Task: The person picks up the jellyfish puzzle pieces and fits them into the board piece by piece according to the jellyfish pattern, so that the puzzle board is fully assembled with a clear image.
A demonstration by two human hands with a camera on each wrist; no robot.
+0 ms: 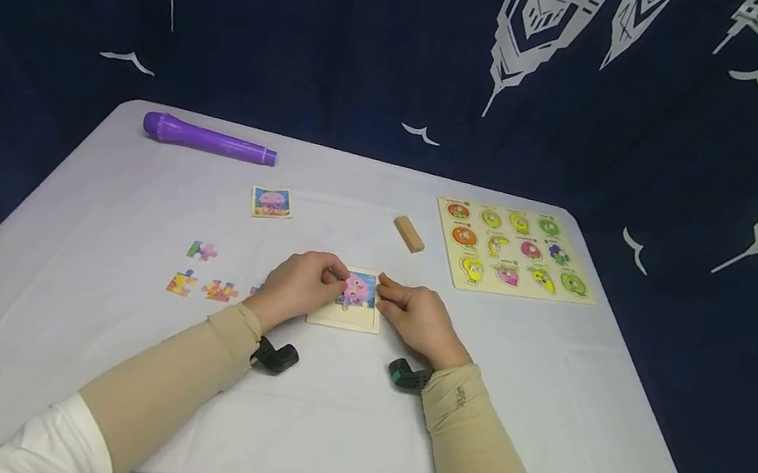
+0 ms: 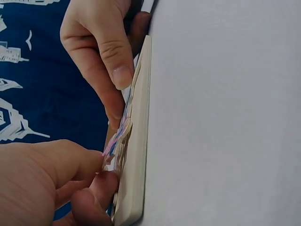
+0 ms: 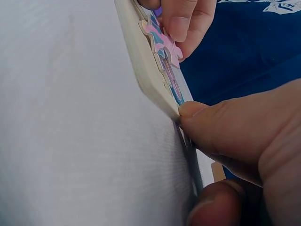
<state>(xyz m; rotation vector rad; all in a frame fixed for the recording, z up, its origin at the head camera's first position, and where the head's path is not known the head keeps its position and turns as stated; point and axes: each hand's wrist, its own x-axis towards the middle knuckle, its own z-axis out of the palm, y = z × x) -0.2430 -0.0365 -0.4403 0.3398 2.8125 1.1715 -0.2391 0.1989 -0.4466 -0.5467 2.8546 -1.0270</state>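
Observation:
A pale puzzle board (image 1: pixel 344 317) lies at the middle of the table, with pink and blue jigsaw pieces in its upper part. At its left side my left hand (image 1: pixel 304 284) pinches a pink and blue puzzle piece (image 2: pixel 113 147) between thumb and fingers, close over the board. On the opposite side my right hand (image 1: pixel 419 320) holds the board's right edge, with the thumb (image 3: pixel 197 110) on the rim beside the fitted pieces. Left of my left hand lie several loose puzzle pieces (image 1: pixel 220 291), one partly hidden by that hand.
A small picture card (image 1: pixel 271 203) lies beyond my left hand, and a wooden block (image 1: pixel 409 234) beyond my right. The purple toy microphone (image 1: pixel 209 139) is at the far left. At the back right rests a fruit puzzle board (image 1: pixel 516 254). White cloth covers the table (image 1: pixel 546 410).

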